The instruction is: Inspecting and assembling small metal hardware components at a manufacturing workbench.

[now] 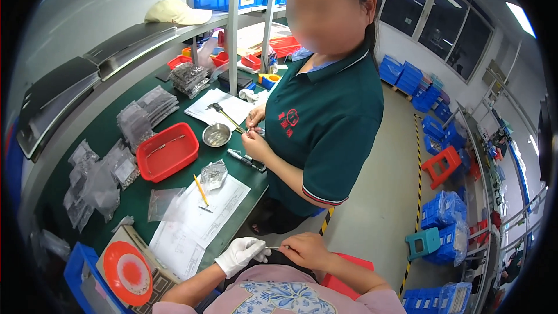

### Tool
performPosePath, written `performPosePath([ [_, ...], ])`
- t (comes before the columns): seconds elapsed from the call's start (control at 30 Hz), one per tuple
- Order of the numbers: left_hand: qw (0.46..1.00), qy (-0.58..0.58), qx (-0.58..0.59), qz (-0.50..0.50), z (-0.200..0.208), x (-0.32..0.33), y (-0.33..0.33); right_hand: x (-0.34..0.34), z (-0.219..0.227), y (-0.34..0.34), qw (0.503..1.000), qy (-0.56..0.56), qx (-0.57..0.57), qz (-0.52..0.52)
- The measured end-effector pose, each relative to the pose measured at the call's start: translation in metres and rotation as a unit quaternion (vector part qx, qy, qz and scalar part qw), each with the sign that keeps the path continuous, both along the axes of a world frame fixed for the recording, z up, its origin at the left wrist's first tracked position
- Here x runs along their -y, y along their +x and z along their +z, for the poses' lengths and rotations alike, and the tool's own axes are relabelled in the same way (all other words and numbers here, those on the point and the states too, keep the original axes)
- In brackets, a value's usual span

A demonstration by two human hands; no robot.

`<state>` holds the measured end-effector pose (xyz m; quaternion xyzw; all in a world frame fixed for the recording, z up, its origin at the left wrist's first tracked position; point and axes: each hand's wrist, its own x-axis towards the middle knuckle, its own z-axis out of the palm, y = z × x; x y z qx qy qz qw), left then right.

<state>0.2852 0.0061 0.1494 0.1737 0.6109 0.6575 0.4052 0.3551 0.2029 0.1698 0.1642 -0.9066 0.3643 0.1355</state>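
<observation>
My left hand, in a white glove, is closed and pinches one end of a thin metal rod-like piece in front of my body. The bare fingers of my right hand are closed on its other end. The piece is too small for me to tell its exact kind. Beyond my left hand, drawing sheets lie on the green table, with a yellow pencil and a bag of small parts on them.
A co-worker in a dark green shirt stands across, handling something small. On the table are a red tray, metal bowl, caliper, micrometer and bagged parts. An orange-red disc sits at lower left.
</observation>
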Motion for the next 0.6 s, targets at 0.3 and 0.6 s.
performPosePath([
  [0.3,0.949,-0.041,-0.306,0.061,0.002,0.001,0.004,0.000,-0.006,-0.006,0.994,-0.013,0.112,-0.010],
  [0.6,0.994,-0.024,0.100,0.024,0.011,0.000,-0.007,0.000,0.002,-0.011,0.990,0.068,-0.126,-0.002],
])
